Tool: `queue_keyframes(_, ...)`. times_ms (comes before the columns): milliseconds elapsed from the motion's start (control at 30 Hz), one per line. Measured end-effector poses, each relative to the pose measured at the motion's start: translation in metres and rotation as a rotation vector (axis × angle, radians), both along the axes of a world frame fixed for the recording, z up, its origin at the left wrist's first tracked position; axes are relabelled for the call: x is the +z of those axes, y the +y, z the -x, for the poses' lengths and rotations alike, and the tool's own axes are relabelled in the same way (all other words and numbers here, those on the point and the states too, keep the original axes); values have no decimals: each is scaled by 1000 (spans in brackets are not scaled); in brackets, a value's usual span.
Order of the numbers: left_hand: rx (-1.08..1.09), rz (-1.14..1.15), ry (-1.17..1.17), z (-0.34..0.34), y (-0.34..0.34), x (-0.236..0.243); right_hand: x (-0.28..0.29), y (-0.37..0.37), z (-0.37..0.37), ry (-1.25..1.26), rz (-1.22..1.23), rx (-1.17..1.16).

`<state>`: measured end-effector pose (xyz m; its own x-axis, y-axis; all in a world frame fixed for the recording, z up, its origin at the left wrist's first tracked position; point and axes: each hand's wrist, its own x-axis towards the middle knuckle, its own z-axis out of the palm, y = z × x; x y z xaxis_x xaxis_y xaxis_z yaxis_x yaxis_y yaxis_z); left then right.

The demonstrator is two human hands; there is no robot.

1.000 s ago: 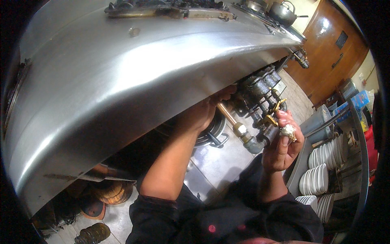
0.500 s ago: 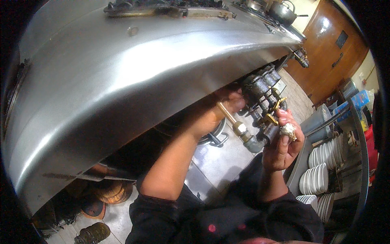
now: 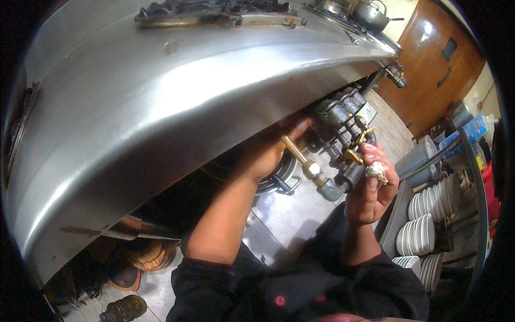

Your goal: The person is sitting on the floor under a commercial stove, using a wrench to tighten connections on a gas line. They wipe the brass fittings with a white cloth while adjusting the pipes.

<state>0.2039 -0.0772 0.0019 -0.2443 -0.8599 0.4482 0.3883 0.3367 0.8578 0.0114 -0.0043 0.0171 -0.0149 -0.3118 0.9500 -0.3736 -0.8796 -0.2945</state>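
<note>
A blackened burner and gas pipe assembly [image 3: 337,114] sticks out below the front edge of the steel stove [image 3: 177,80]. Brass valves [image 3: 352,156] sit along it, and a copper-coloured tube [image 3: 294,148] runs from its pipe elbow [image 3: 329,191]. My left hand [image 3: 292,132] reaches under the stove edge beside the burner end; its fingertips are hidden. Close by the valves, my right hand [image 3: 380,188] is closed on a crumpled whitish wad [image 3: 376,172], pinched between thumb and fingers. Whether its fingertips touch the valve is unclear.
Stacked white plates [image 3: 416,236] fill a metal shelf [image 3: 477,214] at right. A lidded pot [image 3: 276,180] stands on the tiled floor below my left forearm. A sooty cylindrical piece [image 3: 123,308] lies at lower left. Beyond the stove is a wooden door [image 3: 437,64].
The pipe assembly has shifted slightly left. My left hand's fingers have gone further behind the burner end. My right hand, still gripping the wad, has moved a little left.
</note>
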Motion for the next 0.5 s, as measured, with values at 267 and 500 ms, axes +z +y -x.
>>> queue_keyframes(267,-180,-73,57,4,-12,-21,0,0,0,-9,0,2)
queue_keyframes(500,-187,-86,-48,-1,-3,-9,0,0,0,-10,9,3)
